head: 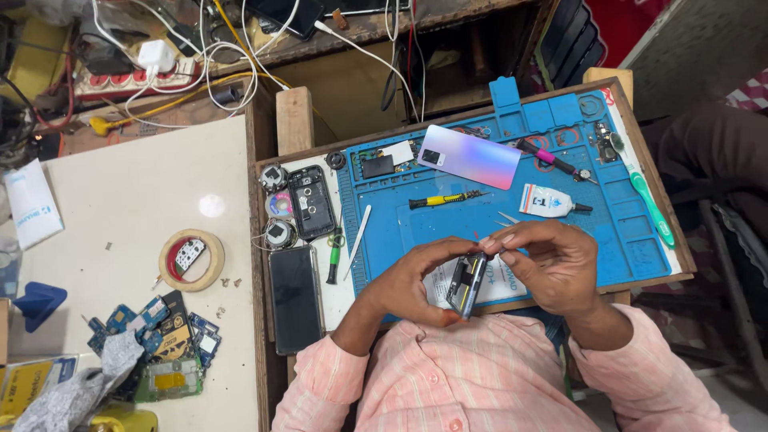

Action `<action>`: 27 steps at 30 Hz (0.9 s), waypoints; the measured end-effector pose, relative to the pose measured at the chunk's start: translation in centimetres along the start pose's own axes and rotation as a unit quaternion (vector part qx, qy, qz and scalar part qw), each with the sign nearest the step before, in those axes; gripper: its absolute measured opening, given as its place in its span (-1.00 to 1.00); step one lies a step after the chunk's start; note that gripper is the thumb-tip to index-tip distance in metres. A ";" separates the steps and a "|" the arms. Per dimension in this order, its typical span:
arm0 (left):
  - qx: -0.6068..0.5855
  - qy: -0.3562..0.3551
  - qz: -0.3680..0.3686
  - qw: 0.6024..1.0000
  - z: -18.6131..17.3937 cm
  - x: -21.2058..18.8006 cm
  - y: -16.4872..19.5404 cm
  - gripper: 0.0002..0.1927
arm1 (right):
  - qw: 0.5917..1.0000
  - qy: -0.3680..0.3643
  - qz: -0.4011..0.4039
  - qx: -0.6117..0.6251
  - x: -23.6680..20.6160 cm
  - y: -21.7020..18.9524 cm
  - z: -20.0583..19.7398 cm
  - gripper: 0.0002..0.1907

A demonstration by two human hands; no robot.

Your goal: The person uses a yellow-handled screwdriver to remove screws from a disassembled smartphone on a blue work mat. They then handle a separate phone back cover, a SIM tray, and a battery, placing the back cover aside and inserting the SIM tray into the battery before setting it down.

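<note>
Blue repair mat (416, 232) covers a wooden tray (640, 132); at its near edge, left hand (412, 284) grips an opened phone (466, 282), right hand (552, 264) pinching tweezers (506, 219). White table (136, 208) lies leftward.

A wooden counter (298, 120) carries a blue work mat (560, 232). On the mat lie an iridescent phone back cover (474, 157) at twelve o'clock, a yellow-handled screwdriver (442, 200) near centre, and a white glue tube (550, 202) at two o'clock. Off the mat's nine o'clock edge rest a dark phone (295, 298), an opened phone frame (310, 202) and a green tool (335, 254). The paler counter (144, 176) at nine o'clock holds a tape roll (192, 260) and what look like circuit boards (164, 340).
</note>
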State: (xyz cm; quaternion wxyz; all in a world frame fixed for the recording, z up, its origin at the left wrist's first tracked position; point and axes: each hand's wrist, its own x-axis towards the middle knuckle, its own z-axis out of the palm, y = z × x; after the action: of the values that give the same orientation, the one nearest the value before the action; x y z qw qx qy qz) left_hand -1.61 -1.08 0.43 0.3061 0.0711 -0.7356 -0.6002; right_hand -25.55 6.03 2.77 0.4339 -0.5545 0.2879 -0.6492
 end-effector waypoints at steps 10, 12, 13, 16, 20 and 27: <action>0.038 -0.002 0.020 0.999 0.9 0.7 1.7 -0.08 | 1.000 0.024 -0.016 -0.011 -1.1 -1.7 1.1 -0.85; 0.012 -0.021 0.026 0.999 0.5 0.8 1.4 -0.08 | 0.999 -0.015 -0.025 -0.025 -0.5 -2.2 0.7 -0.86; -0.005 -0.026 0.023 0.999 0.4 0.8 1.2 -0.07 | 0.999 -0.036 -0.017 -0.035 -0.1 -2.4 0.6 -0.87; -0.073 -0.041 -0.028 0.996 0.1 0.7 0.9 -0.08 | 0.994 -0.098 -0.023 -0.046 1.2 -2.4 0.3 -0.89; -0.136 -0.054 -0.056 0.988 0.0 0.5 0.7 -0.09 | 0.990 -0.129 -0.020 -0.057 2.0 -2.3 0.2 -0.89; -0.160 -0.064 -0.063 0.983 0.0 0.5 0.2 -0.12 | 0.983 -0.168 -0.017 -0.070 2.7 -2.3 -0.4 -0.90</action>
State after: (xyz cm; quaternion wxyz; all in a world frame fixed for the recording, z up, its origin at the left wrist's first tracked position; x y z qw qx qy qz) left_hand -1.96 -1.29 0.81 0.2277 0.0292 -0.6423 -0.7312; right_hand -26.55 4.69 5.88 0.4255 -0.6891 0.2463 -0.5323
